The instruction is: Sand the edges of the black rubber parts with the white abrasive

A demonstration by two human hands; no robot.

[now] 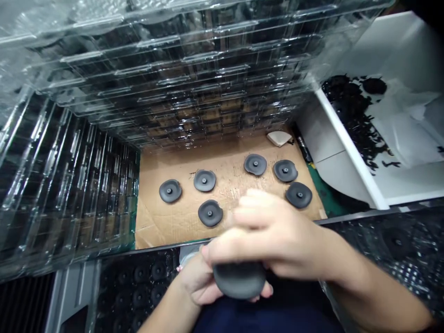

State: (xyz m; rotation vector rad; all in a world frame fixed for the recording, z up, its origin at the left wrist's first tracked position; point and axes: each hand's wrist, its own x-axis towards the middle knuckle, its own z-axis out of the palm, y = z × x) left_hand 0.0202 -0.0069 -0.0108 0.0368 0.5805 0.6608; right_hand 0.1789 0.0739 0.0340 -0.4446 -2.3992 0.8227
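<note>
A dark grey rounded disc (239,280) lies in my left hand (203,282), whose fingers wrap it from below, just in front of my body. Over the disc's far edge is my right hand (267,231), blurred, with curled fingers. What those fingers hold, if anything, is hidden. Beyond the hands, similar discs rest on a cardboard sheet (166,231), each with a small raised hub in its centre. Three stand to the left, among them a disc (210,213) closest to my hands. The other three are at the right, including a disc (299,194) beside my right hand.
Tall stacks of clear plastic trays (194,60) rise behind and to the left (52,175). At right, a white bin (350,143) holds black parts (350,106) and thin bags. A black pen-like item (303,145) and a pale wedge (279,138) lie at the cardboard's far right. Trays of dark parts (138,286) flank me.
</note>
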